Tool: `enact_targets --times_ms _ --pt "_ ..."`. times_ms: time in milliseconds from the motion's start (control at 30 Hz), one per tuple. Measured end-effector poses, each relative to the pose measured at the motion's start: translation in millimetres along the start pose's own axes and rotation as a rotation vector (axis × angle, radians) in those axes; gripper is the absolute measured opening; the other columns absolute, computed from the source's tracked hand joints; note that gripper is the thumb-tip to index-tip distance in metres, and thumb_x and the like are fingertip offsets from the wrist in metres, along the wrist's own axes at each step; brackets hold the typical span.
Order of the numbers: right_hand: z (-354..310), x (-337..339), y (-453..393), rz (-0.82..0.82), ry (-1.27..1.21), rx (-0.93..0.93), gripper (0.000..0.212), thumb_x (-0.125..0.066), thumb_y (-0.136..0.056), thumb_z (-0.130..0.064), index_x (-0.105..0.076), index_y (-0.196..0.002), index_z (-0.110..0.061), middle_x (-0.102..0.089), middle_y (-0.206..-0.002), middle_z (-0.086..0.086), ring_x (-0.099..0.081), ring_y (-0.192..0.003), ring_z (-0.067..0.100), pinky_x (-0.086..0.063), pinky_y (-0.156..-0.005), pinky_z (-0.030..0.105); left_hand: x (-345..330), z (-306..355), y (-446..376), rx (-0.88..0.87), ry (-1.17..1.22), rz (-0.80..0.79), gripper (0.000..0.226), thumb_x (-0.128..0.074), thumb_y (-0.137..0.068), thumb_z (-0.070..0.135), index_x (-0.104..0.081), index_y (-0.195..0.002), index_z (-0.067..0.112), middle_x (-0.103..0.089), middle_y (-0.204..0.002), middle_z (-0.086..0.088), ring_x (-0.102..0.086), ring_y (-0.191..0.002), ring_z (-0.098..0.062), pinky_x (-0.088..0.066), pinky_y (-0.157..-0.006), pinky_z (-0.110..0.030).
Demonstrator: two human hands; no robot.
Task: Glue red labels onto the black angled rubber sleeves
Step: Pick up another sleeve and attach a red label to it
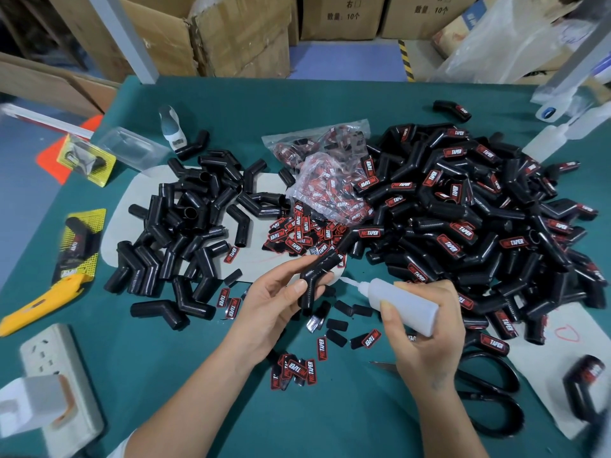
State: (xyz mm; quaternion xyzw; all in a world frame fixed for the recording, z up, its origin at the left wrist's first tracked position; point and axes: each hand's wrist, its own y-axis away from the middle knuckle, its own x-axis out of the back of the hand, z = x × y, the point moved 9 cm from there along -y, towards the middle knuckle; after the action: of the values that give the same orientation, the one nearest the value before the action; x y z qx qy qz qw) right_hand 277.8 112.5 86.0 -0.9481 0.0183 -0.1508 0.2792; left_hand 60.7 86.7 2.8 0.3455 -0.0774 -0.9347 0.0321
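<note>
My left hand (274, 302) grips a bare black angled rubber sleeve (315, 276) just above the green table. My right hand (426, 332) holds a white glue bottle (401, 300) on its side, its nozzle tip pointing left and almost touching the sleeve. Unlabelled sleeves (188, 226) lie heaped at the left. Labelled sleeves (479, 219) form a large pile at the right. Loose red labels (297, 231) are scattered in the middle, with more red labels (297, 370) near my wrists and a clear bag of labels (330, 180) behind.
Black scissors (489, 391) lie under my right forearm. A yellow utility knife (43, 300) and a power strip (56, 378) sit at the left edge. Spare glue bottles (549, 138) stand at the far right. Cardboard boxes (231, 31) line the back.
</note>
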Motion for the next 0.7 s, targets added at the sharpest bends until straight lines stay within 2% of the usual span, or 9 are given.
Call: enact_targets --times_ms 67,200,300,333,433,500,600,700 --pt "0.0 -0.4 -0.4 0.000 0.007 0.007 0.027 -0.069 -0.087 -0.023 -0.061 -0.113 -0.025 -0.060 -0.104 -0.007 -0.056 -0.097 -0.004 -0.042 -0.083 0.010 -0.5 0.4 0.3 0.006 0.006 0.003 0.049 -0.078 -0.094 0.019 -0.064 -0.140 0.007 -0.063 -0.139 -0.029 -0.065 -0.129 -0.037 -0.055 -0.101 -0.028" --pt "4.1 3.3 -0.5 0.032 0.000 -0.015 0.027 -0.069 -0.089 -0.024 -0.060 -0.114 -0.028 -0.056 -0.113 -0.026 -0.056 -0.096 -0.003 -0.045 -0.081 0.014 -1.3 1.3 0.2 0.011 0.022 0.008 0.052 -0.080 -0.093 0.021 -0.064 -0.140 0.005 -0.063 -0.138 -0.029 -0.065 -0.129 -0.037 -0.056 -0.101 -0.030" --pt "2.4 1.4 0.6 0.014 0.008 -0.004 0.024 -0.069 -0.088 -0.023 -0.061 -0.111 -0.019 -0.059 -0.104 -0.008 -0.056 -0.097 -0.003 -0.044 -0.083 0.012 -2.2 1.1 0.3 0.021 0.029 0.016 0.053 -0.082 -0.091 0.022 -0.065 -0.139 0.006 -0.063 -0.138 -0.030 -0.065 -0.128 -0.037 -0.057 -0.100 -0.029" --pt "2.4 1.1 0.2 0.013 0.011 -0.006 0.024 -0.069 -0.088 -0.023 -0.061 -0.111 -0.018 -0.059 -0.104 -0.008 -0.056 -0.097 -0.003 -0.043 -0.083 0.012 -2.2 1.2 0.5 0.023 0.033 0.019 0.053 -0.082 -0.091 0.022 -0.065 -0.139 0.006 -0.063 -0.138 -0.030 -0.065 -0.128 -0.037 -0.057 -0.100 -0.029" --pt "3.1 3.0 -2.8 0.037 0.003 -0.032 0.025 -0.068 -0.089 -0.025 -0.060 -0.113 -0.028 -0.055 -0.114 -0.032 -0.056 -0.096 -0.001 -0.045 -0.080 0.016 -1.0 2.2 0.5 0.026 0.041 0.024 0.054 -0.082 -0.090 0.022 -0.065 -0.139 0.006 -0.064 -0.137 -0.030 -0.066 -0.128 -0.036 -0.057 -0.100 -0.030" --pt "2.1 4.8 -4.4 0.052 -0.001 -0.033 0.026 -0.068 -0.090 -0.025 -0.058 -0.113 -0.031 -0.054 -0.114 -0.036 -0.055 -0.095 -0.001 -0.046 -0.079 0.017 -1.2 2.0 0.2 0.026 0.046 0.019 0.053 -0.081 -0.092 0.022 -0.065 -0.140 0.006 -0.063 -0.138 -0.030 -0.065 -0.128 -0.036 -0.057 -0.100 -0.030" --pt "3.3 6.0 -2.7 0.064 0.002 -0.023 0.022 -0.068 -0.091 -0.024 -0.060 -0.110 -0.022 -0.054 -0.113 -0.033 -0.055 -0.095 -0.001 -0.045 -0.078 0.018 -2.8 2.0 0.8 0.015 0.045 -0.003 0.050 -0.076 -0.095 0.020 -0.063 -0.141 0.005 -0.062 -0.140 -0.029 -0.064 -0.130 -0.036 -0.056 -0.101 -0.030" --pt "7.6 5.2 0.3 0.058 -0.004 -0.046 0.020 -0.069 -0.090 -0.024 -0.062 -0.107 -0.015 -0.056 -0.110 -0.024 -0.056 -0.095 0.000 -0.045 -0.078 0.019 -2.6 3.0 0.8 0.014 0.029 -0.004 0.050 -0.076 -0.095 0.022 -0.064 -0.141 0.006 -0.063 -0.139 -0.029 -0.065 -0.129 -0.035 -0.056 -0.101 -0.030"
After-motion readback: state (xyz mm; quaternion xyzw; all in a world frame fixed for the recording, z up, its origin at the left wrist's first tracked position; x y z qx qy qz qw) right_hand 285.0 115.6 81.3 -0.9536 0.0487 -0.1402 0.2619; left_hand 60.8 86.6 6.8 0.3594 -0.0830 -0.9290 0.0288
